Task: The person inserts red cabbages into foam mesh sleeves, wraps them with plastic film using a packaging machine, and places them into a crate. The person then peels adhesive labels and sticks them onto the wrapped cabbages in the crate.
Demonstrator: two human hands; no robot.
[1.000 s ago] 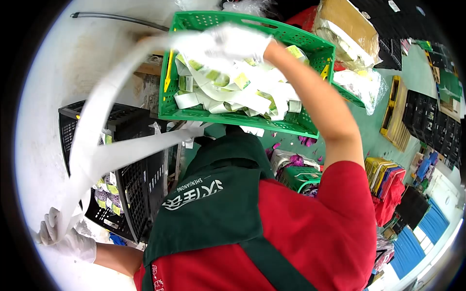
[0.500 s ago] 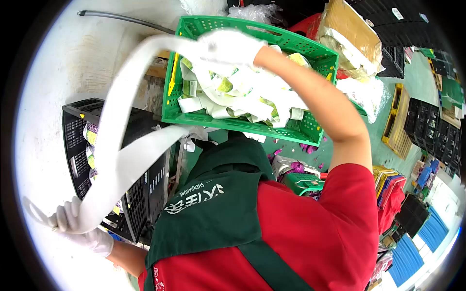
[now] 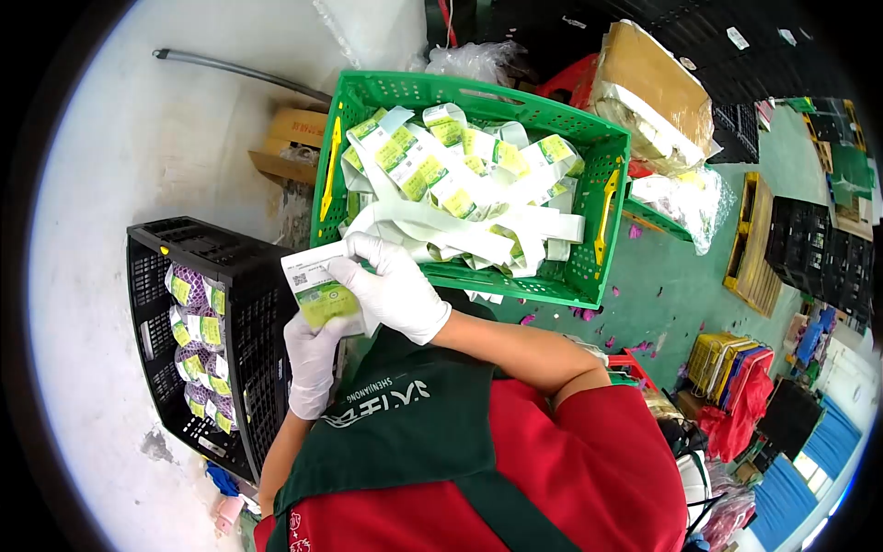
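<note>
Both my hands wear white gloves. A label strip (image 3: 322,287), printed white and green with a QR code, is held between them just outside the near left corner of a green crate (image 3: 543,293). My right hand (image 3: 397,290) pinches the strip's upper right edge, fingers closed. From below, my left hand (image 3: 315,363) is closed on the lower part of the labels, its fingertips partly hidden behind them. Inside the crate lie tangled label strips (image 3: 432,170), some with the printed side up, others showing plain white backing.
At the left, a black crate (image 3: 241,322) stands with several labelled net bags (image 3: 198,327) of purple produce. A cardboard box (image 3: 296,138) sits by the white wall. Taped cartons (image 3: 653,92) are beyond the green crate. Purple scraps (image 3: 584,314) lie on the green floor.
My hands were far apart with a long white strip stretched between them. They have come together near the crate's corner, where the strip now shows its printed side.
</note>
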